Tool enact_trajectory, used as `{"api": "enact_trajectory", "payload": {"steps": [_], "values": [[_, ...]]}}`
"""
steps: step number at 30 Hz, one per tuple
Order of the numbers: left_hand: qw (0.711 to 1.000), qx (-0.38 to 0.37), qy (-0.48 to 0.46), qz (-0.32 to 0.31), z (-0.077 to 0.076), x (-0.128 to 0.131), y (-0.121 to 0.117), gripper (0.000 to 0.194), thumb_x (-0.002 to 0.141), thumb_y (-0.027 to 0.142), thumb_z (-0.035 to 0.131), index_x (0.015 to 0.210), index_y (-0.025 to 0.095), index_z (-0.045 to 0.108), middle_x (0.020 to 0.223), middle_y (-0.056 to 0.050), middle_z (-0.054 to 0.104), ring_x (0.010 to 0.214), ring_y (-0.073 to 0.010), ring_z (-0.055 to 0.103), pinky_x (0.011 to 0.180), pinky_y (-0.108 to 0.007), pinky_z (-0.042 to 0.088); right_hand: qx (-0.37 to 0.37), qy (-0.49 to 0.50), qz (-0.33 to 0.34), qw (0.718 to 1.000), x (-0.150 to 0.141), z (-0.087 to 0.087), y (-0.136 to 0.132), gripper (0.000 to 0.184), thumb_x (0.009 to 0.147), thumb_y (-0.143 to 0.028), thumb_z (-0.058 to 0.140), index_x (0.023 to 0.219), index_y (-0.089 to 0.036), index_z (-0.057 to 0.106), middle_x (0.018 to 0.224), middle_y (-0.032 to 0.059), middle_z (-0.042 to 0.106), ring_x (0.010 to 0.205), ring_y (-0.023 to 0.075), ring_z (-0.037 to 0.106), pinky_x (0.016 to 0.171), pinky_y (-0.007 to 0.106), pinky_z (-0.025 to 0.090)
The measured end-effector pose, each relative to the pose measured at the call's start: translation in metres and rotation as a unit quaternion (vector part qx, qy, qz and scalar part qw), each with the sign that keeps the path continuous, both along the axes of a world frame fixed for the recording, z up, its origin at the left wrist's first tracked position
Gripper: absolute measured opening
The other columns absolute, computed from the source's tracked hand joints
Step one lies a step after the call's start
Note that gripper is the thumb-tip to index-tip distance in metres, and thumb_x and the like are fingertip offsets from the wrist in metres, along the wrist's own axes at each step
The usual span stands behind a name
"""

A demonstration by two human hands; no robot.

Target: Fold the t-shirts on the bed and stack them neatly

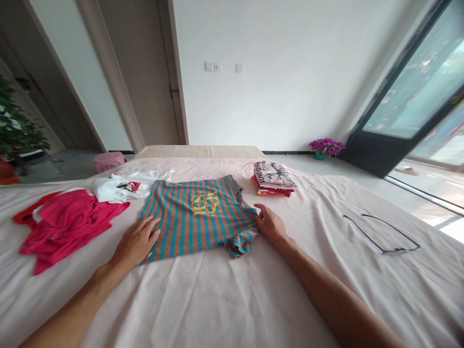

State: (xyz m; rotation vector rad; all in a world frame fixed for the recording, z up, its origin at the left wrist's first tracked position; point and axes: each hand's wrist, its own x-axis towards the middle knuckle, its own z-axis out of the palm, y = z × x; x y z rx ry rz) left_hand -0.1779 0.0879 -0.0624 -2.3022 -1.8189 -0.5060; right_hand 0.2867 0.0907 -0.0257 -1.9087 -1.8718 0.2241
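Observation:
A T-shirt (181,217) with teal and brown stripes and a yellow emblem lies spread sideways on the pale bed sheet (203,299). Its neck opening is toward the right, and the near sleeve is bunched up. My left hand (139,239) rests on the hem at the left end, fingers laid flat and somewhat apart. At the shirt's right edge, by the shoulder, my right hand (271,223) touches the cloth, its fingers loosely bent and apart. Neither hand visibly grips the fabric.
Crumpled red clothing (76,220) and a white printed garment (121,186) lie at left. Behind my right hand is a stack of folded clothes (273,176). Dark-framed glasses (400,250) rest farther right. A pink stool (109,161) and purple flowers (326,146) stand beyond the bed.

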Motion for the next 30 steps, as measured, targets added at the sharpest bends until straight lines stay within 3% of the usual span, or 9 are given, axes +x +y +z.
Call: {"api": "enact_trajectory", "payload": {"steps": [6,9,13,16,18,21,23,26,30], "values": [[0.997,0.016,-0.039,-0.069,0.018,-0.004,-0.017,0.044,0.095,0.047,0.042,0.124,0.019,0.059,0.13,-0.011,0.061,0.124,-0.0254,0.056,0.108,-0.04,0.043,0.04,0.008,-0.008,0.999,0.008,0.009,0.003,0.034,0.089,-0.025,0.053,0.122,-0.025,0.061,0.1,0.0027,0.068,0.086,0.0176,0.062,0.072,0.028,0.044],[0.99,-0.026,-0.058,-0.126,0.031,-0.015,-0.041,0.035,0.094,0.049,0.049,0.116,0.025,0.062,0.121,-0.006,0.065,0.115,-0.0214,0.06,0.1,-0.033,0.048,0.093,-0.007,0.11,0.99,0.009,0.025,-0.009,0.034,0.082,-0.014,0.053,0.113,-0.023,0.064,0.104,0.0046,0.066,0.09,0.0182,0.061,0.077,0.029,0.046],[0.98,-0.072,-0.048,-0.178,0.037,-0.033,-0.067,0.031,0.089,0.048,0.06,0.113,0.029,0.065,0.115,-0.002,0.067,0.111,-0.0197,0.062,0.097,-0.028,0.049,0.108,-0.035,0.333,0.936,0.002,0.045,-0.037,0.052,0.075,-0.004,0.056,0.122,-0.025,0.063,0.118,0.0067,0.065,0.108,0.0218,0.058,0.093,0.036,0.046],[0.98,-0.07,-0.061,-0.174,0.035,-0.041,-0.069,0.031,0.088,0.044,0.061,0.116,0.03,0.065,0.114,-0.002,0.068,0.11,-0.0199,0.063,0.096,-0.029,0.049,0.089,-0.05,0.409,0.907,-0.012,0.046,-0.052,0.06,0.075,-0.005,0.059,0.132,-0.026,0.058,0.124,0.0079,0.063,0.113,0.0233,0.056,0.098,0.039,0.044],[0.979,-0.082,-0.076,-0.168,0.034,-0.042,-0.064,0.025,0.09,0.039,0.058,0.11,0.029,0.066,0.108,-0.002,0.069,0.105,-0.0188,0.064,0.093,-0.027,0.049,0.085,-0.03,0.413,0.906,-0.021,0.04,-0.054,0.048,0.079,-0.009,0.061,0.123,-0.026,0.064,0.112,0.0074,0.067,0.105,0.0225,0.059,0.094,0.039,0.046],[0.974,-0.132,-0.089,-0.162,0.036,-0.041,-0.055,0.016,0.089,0.03,0.053,0.097,0.024,0.065,0.093,-0.001,0.068,0.087,-0.015,0.064,0.079,-0.023,0.049,0.082,0.082,0.356,0.927,-0.027,0.032,-0.051,0.012,0.087,-0.021,0.063,0.095,-0.022,0.071,0.086,0.0052,0.068,0.086,0.02,0.061,0.083,0.036,0.049],[0.969,-0.168,-0.09,-0.16,0.04,-0.042,-0.053,0.014,0.087,0.025,0.05,0.092,0.022,0.063,0.084,0.001,0.065,0.076,-0.0126,0.062,0.071,-0.021,0.046,0.045,0.218,0.308,0.925,-0.024,0.032,-0.051,0.013,0.091,-0.031,0.062,0.085,-0.02,0.066,0.079,0.0043,0.066,0.077,0.0185,0.062,0.077,0.034,0.05],[0.963,-0.203,-0.08,-0.161,0.045,-0.047,-0.057,0.012,0.084,0.02,0.049,0.089,0.021,0.059,0.079,0.003,0.061,0.069,-0.011,0.058,0.067,-0.02,0.044,-0.053,0.4,0.28,0.871,-0.014,0.037,-0.055,0.026,0.091,-0.043,0.062,0.082,-0.018,0.06,0.079,0.0034,0.065,0.075,0.0168,0.061,0.074,0.032,0.05],[0.964,-0.206,-0.052,-0.16,0.052,-0.051,-0.066,0.011,0.081,0.017,0.048,0.085,0.022,0.058,0.079,0.002,0.061,0.069,-0.0119,0.058,0.066,-0.021,0.043,-0.206,0.449,0.294,0.818,0.002,0.04,-0.061,0.032,0.084,-0.046,0.071,0.079,-0.016,0.06,0.075,0.0007,0.062,0.071,0.0134,0.056,0.072,0.028,0.045]]}}
